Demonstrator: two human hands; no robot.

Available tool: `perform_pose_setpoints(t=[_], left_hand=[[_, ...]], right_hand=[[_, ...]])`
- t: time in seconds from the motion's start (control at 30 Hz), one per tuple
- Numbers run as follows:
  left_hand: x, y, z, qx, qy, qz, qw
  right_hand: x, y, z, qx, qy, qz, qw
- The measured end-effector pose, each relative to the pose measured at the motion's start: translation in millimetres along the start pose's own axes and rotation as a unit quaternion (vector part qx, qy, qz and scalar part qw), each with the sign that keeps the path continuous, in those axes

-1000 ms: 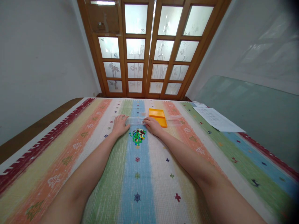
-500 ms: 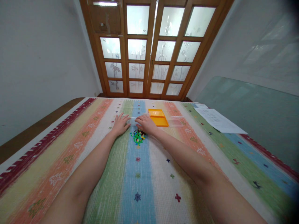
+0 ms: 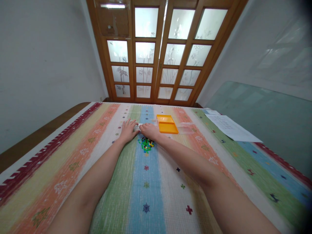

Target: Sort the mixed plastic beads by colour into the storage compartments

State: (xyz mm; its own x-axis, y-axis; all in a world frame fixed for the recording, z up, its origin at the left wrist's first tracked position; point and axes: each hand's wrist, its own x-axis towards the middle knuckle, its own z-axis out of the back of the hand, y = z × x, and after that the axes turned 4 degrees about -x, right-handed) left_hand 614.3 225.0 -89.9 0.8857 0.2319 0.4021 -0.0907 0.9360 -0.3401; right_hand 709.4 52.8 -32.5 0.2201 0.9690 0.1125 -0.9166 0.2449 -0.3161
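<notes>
Both my arms reach far out over a striped cloth. My left hand (image 3: 127, 130) rests with fingers apart against the left end of a clear plastic box (image 3: 137, 126), which is mostly hidden. My right hand (image 3: 149, 130) lies curled over the box's right part, close to the left hand. Just in front of both hands sits a small heap of tiny coloured bricks (image 3: 146, 144), green, blue and yellow. An orange tray (image 3: 166, 124) lies right of my right hand, with a clear lid or tray (image 3: 185, 129) beside it.
The striped cloth (image 3: 146, 182) covers the whole table. A white printed sheet (image 3: 230, 128) lies at the far right. A wooden glazed door (image 3: 156, 52) stands behind the table, and a glass pane (image 3: 263, 113) leans along the right wall.
My right hand has slid left along the clear box, from beside the orange tray to close by the left hand. The left hand has stayed put.
</notes>
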Motion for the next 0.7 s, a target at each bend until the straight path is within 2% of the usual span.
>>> perform_pose_setpoints(t=[0.23, 0.33, 0.53, 0.7], left_hand=[[1.0, 0.1, -2.4, -0.011, -0.011, 0.023, 1.000], [1.8, 2.7, -2.2, -0.024, -0.031, 0.037, 0.999], [1.1, 10.7, -3.3, -0.021, -0.043, 0.062, 0.997], [1.1, 9.4, -2.4, -0.005, -0.045, 0.044, 0.998]], right_hand=[[8.3, -2.5, -2.0, 0.015, -0.012, -0.028, 0.999], [16.2, -12.8, 0.7, 0.011, -0.018, -0.034, 0.999], [32.1, -36.7, 8.7, 0.022, -0.081, -0.078, 0.993], [41.6, -50.1, 9.3, 0.029, -0.064, -0.087, 0.994]])
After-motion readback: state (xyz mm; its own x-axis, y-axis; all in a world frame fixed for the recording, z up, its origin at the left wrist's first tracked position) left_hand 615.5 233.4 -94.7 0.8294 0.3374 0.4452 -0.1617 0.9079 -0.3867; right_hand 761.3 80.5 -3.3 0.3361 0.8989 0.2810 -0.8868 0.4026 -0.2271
